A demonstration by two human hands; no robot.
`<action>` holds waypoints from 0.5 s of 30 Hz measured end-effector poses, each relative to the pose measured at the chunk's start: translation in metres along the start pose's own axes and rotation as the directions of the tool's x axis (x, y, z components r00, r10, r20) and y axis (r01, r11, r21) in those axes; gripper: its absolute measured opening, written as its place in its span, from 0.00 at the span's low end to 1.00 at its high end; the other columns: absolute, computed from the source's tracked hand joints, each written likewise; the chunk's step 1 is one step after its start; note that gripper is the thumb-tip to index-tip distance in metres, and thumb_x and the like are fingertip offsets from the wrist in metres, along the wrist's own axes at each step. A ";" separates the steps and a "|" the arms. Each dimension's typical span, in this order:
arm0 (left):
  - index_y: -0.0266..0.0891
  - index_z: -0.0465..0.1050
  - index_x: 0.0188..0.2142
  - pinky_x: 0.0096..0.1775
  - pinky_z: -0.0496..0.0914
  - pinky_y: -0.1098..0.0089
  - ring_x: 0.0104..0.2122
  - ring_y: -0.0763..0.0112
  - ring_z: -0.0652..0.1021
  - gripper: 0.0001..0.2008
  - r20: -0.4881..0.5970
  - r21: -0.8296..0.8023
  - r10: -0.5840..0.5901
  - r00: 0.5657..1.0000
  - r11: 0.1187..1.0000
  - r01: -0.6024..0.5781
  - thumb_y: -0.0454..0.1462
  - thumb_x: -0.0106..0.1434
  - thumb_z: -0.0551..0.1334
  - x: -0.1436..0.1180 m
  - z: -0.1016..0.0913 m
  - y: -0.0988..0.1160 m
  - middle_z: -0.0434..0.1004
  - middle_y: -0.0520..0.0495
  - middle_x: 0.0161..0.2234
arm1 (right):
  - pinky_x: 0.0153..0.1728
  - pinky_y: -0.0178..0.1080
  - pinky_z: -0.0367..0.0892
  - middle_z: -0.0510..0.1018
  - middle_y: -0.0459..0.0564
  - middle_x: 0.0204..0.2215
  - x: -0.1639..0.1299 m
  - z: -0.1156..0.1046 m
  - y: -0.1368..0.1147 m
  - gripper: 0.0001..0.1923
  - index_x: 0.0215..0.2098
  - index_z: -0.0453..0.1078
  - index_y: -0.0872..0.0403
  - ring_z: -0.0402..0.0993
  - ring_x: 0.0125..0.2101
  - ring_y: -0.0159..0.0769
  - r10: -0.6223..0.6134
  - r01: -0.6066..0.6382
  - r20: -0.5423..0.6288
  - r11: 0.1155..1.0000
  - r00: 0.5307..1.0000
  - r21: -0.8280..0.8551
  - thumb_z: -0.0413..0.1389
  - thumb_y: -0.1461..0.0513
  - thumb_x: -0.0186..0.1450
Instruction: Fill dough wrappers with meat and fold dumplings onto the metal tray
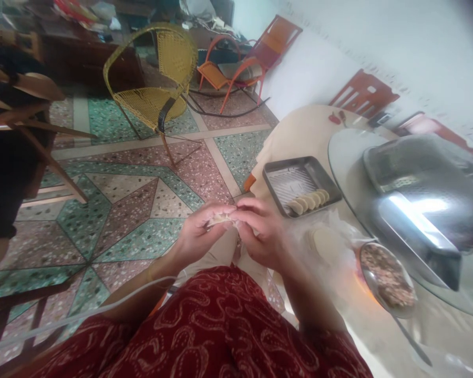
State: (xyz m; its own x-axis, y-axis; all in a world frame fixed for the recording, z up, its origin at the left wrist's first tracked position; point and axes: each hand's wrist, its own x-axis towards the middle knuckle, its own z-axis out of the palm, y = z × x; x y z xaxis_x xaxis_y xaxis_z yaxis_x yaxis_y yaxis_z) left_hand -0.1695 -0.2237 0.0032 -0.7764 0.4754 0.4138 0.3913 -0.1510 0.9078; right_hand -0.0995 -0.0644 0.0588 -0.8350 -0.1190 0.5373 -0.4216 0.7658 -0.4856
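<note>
Over my lap, my left hand (199,228) and my right hand (262,228) meet on a pale dumpling (219,217). Both hands are closed on its edge, with the thumbs and fingertips pinching the dough; my fingers hide much of it. To the right, a dark metal tray (271,181) on the table holds a row of several folded dumplings (309,201). Near my right forearm lies a stack of round wrappers (326,244), partly blurred. Beyond it stands a bowl of minced filling (388,275), and a utensil handle (413,344) sticks out beside it.
The round table (295,131) carries a glass turntable (342,149) with a large shiny metal cover (418,178). A yellow woven chair (157,97) and an orange rocking chair (236,73) stand ahead. At the left, another person (11,152) is beside a wooden chair (49,157).
</note>
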 end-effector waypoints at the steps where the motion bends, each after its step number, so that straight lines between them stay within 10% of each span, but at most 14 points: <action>1: 0.44 0.78 0.45 0.43 0.73 0.68 0.39 0.68 0.79 0.10 -0.011 -0.015 -0.003 1.000 1.000 0.003 0.39 0.64 0.65 0.000 0.000 0.000 0.79 0.46 0.41 | 0.46 0.42 0.75 0.76 0.51 0.45 -0.001 0.000 0.000 0.16 0.45 0.74 0.49 0.77 0.44 0.37 0.003 -0.003 -0.013 1.000 1.000 0.023 0.50 0.69 0.64; 15: 0.43 0.78 0.39 0.32 0.70 0.72 0.30 0.75 0.76 0.04 -0.021 -0.050 -0.004 1.000 0.999 0.003 0.38 0.64 0.65 -0.002 0.001 -0.002 0.77 0.47 0.40 | 0.44 0.39 0.75 0.78 0.50 0.39 -0.014 -0.005 0.000 0.06 0.38 0.75 0.51 0.78 0.40 0.36 0.201 -0.193 -0.125 0.979 0.972 0.071 0.57 0.63 0.63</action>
State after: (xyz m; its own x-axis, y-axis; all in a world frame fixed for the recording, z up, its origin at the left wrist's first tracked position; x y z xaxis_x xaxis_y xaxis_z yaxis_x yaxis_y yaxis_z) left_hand -0.1686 -0.2235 0.0005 -0.7881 0.4581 0.4112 0.3634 -0.1930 0.9114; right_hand -0.0863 -0.0594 0.0549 -0.8516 0.1170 0.5109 -0.2765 0.7278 -0.6275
